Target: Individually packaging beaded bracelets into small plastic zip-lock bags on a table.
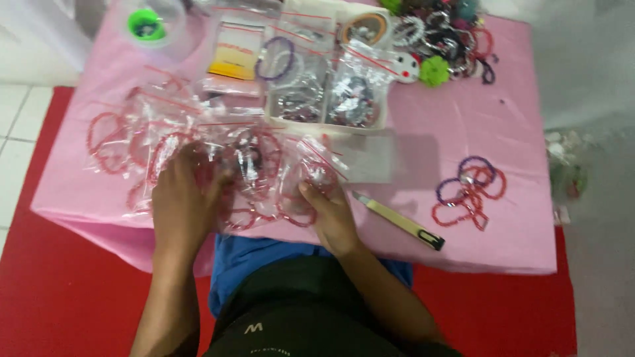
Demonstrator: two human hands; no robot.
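A low table covered with a pink cloth (463,125) fills most of the frame, and a red mat (59,297) is seen beneath it at the lower left and lower right. At the upper middle, a white divided tray (274,119) is packed with bagged bracelets, among them a purple beaded bracelet (274,58). A yellow and white packet (235,56) lies just left of the tray, and a round clear tub with a green insert (147,25) is seen at the upper left. A heap of loose bracelets (443,33) and a green flower-shaped piece (434,70) lie at the upper right. A cluster of red and purple beaded bracelets (471,192) rests at the right of the cloth, well apart from both hands. A yellow utility knife (397,220) lies slanted just right of the right hand, untouched.

A spread of small clear zip bags holding red bracelets (132,142) covers the left half of the cloth. The left hand (185,205) is laid palm down on these bags with fingers loosely curled; whether anything is gripped beneath it cannot be told. The right hand (331,215) is pressed against 1 small clear bag (316,173) at the centre of the frame, the thumb touching its lower edge, fingers partly closed; a full grasp cannot be confirmed.
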